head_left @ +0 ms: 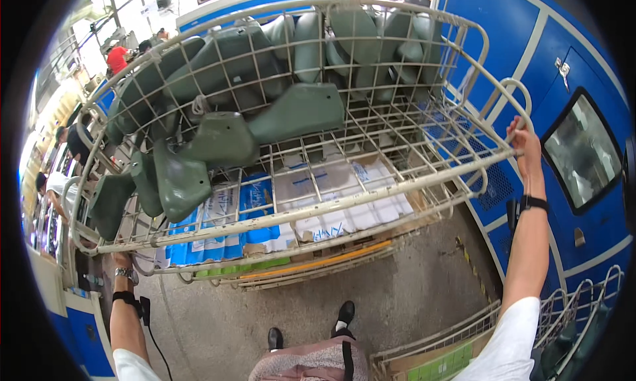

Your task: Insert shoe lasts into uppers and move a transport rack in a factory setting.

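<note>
A wide cream-coloured wire basket [311,205] spans the view in front of me. Its rails and mesh hold several dark green, smooth, curved moulded parts [298,112], some with a small hole; I cannot tell what they are. My right hand [523,142] closes round the looped rail at the basket's right corner. At the near left corner my left hand [121,260] grips the low edge, its fingers mostly hidden behind the wire. Through the mesh I see flattened cardboard and blue-and-white printed sheets [331,189] under the basket.
Blue cabinet panels [493,30] with a windowed door [583,152] rise close on the right. More wire baskets [430,338] stand at lower right, some with green parts. Grey concrete floor [265,315] lies around my shoes. Several people work far left, one in red [117,59].
</note>
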Available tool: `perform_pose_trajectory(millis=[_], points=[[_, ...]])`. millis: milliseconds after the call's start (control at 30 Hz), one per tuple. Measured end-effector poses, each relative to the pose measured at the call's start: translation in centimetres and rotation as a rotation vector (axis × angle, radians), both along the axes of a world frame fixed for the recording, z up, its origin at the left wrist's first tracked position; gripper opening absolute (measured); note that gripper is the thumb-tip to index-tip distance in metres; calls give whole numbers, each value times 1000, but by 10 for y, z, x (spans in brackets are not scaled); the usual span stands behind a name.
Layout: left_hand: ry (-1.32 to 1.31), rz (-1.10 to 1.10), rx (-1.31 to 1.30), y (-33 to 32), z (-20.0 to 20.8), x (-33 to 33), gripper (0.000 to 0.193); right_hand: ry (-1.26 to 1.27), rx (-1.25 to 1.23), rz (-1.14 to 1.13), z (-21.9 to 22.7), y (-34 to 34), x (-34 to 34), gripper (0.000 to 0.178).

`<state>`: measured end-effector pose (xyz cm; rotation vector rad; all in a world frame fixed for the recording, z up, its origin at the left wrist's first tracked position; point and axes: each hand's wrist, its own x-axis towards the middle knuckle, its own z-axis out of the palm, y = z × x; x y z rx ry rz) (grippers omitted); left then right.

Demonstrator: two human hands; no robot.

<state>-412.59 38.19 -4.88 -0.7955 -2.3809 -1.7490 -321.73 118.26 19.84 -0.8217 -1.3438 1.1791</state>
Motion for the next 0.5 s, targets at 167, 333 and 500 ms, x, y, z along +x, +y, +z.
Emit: perform_pose_trajectory(millis=[167,333,500], points=[[-283,-140,329,-22,3,-21,36,44,-20,64,-8,4,3,36],[-402,133,602,17,-25,-21,23,25,-5,69,-18,33,44,43],[-184,-22,98,132,22,90,27,-191,125,-514,-17,-62,54,46]])
